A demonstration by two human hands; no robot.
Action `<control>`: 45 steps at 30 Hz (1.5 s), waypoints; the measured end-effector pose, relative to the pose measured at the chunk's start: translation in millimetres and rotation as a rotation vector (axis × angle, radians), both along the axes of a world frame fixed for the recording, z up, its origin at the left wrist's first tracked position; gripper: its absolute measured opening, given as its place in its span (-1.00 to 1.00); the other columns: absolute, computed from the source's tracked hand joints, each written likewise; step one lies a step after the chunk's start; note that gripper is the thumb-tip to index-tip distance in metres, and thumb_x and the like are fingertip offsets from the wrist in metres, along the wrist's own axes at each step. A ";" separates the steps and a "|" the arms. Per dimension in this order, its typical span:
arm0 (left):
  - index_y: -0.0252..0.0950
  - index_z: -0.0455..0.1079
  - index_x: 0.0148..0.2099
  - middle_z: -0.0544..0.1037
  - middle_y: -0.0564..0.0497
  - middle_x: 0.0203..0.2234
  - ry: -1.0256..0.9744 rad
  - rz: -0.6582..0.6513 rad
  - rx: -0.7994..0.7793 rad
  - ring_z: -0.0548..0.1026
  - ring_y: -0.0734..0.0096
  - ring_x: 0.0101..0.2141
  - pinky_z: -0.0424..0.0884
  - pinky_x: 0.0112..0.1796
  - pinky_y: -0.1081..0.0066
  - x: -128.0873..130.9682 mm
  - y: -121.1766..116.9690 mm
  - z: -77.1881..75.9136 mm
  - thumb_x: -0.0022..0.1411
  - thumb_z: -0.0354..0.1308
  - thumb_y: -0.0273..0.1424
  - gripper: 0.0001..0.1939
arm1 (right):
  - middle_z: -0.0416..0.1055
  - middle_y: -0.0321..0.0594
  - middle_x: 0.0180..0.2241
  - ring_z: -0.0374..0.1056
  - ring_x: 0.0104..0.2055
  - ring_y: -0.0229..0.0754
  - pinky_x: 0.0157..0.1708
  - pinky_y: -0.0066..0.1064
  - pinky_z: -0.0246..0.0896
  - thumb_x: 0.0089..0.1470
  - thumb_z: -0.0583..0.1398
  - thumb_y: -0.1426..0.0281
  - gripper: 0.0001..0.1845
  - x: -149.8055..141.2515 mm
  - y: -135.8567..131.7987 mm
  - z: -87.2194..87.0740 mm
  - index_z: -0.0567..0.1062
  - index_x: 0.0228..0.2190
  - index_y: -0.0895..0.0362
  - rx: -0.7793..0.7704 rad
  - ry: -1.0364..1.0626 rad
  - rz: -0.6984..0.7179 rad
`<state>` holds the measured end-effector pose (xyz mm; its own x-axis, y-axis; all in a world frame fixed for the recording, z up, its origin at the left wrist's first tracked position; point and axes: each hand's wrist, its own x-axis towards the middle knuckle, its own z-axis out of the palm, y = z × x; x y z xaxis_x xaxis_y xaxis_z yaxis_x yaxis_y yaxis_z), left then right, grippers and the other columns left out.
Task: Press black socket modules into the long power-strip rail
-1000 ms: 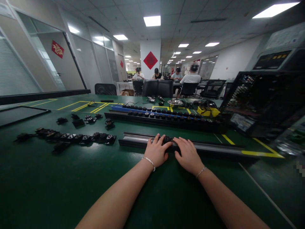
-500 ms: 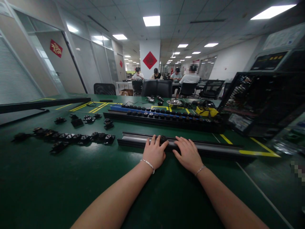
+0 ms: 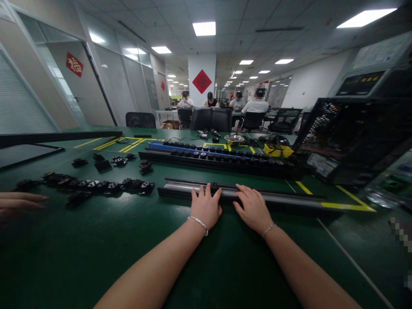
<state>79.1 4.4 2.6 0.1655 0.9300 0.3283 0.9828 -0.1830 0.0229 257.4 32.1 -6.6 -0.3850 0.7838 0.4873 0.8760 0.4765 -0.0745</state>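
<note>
A long black channel rail [image 3: 175, 187] with a shiny inner face lies crosswise in front of me. In it sits a small round black part [image 3: 214, 187]. My left hand [image 3: 206, 209] has its thumb and index finger on either side of this part, the other fingers over the rail. To the right of it, my right hand [image 3: 254, 209] rests on the rail with fingers spread and nothing in them. Similar black parts [image 3: 114, 187] lie in a row to the left, with several more loose ones [image 3: 119, 161] behind them.
Behind the rail lie another black rail [image 3: 154, 157] and a blue rail [image 3: 157, 145], set with several parts. A yellow bin [image 3: 278, 150], a metal bowl [image 3: 234, 138] and an open black case [image 3: 354, 141] stand farther off. Another person's hand [image 3: 21, 201] is at the left edge.
My left hand and the round black part have slid left along the rail, away from my right hand, which stays nearly in place. Another person's hand has appeared at the left edge.
</note>
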 end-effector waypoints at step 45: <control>0.12 0.09 0.21 0.11 -0.17 0.23 -0.040 0.223 -0.127 0.01 -0.28 0.19 -0.06 0.00 -0.32 -30.1 14.4 8.9 0.12 -0.37 0.16 -0.33 | 0.33 -0.16 0.05 0.19 0.09 -0.07 0.11 -0.04 -0.04 0.10 0.04 0.33 -0.80 2.0 3.2 0.2 0.43 -0.30 0.08 0.006 0.036 -0.009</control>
